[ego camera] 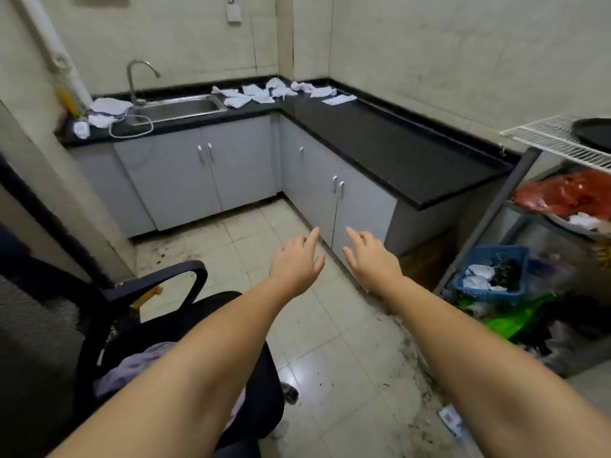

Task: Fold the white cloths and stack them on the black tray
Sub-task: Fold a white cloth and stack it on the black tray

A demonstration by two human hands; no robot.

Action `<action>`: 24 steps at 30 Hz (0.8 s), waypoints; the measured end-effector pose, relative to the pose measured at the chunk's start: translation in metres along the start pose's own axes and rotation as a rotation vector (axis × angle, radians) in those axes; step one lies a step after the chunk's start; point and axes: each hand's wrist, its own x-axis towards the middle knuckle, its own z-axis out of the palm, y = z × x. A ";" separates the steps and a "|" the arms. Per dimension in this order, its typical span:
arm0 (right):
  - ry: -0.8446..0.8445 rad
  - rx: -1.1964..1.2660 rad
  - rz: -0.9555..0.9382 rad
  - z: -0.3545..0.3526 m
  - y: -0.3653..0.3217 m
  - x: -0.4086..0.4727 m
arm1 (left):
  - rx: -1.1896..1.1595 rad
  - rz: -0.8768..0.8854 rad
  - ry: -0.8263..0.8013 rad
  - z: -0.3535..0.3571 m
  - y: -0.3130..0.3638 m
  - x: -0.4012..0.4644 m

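At far corner of black L-shaped worktop point(380, 140): white cloths point(264, 92) scattered loose and crumpled, spread from right of sink point(180, 107) round the corner along the back wall. More white cloths point(107, 107) heaped left of sink, near faucet point(137, 77) base. Black tray point(593, 133) at right frame edge, sitting on white wire shelf point(558, 140), well apart from both cloth groups, only partly in view.

Mid-frame, over tiled floor point(330, 342): both arms stretched forward, bare. Left hand point(297, 264) fingers straight and relaxed, holding nothing. Right hand point(370, 257) same, fingers spread loosely, holding nothing. Hands near each other, not touching, well short of the worktop.

Lower left: black office chair point(158, 292) with purple garment point(132, 368) on the seat. Lower right under the shelf: blue basket point(492, 272) with mixed items, red bag point(565, 193) on a lower rack level, green bag point(512, 322) on the floor. Grey cabinet doors point(231, 166) shut below worktop.
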 end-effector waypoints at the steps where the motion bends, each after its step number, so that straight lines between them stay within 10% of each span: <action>1: -0.047 -0.007 0.029 0.006 0.000 -0.003 | 0.000 -0.019 -0.043 0.005 -0.002 -0.003; 24: -0.418 -0.078 -0.031 0.055 0.137 0.312 | -0.193 -0.385 -0.282 0.089 -0.044 0.296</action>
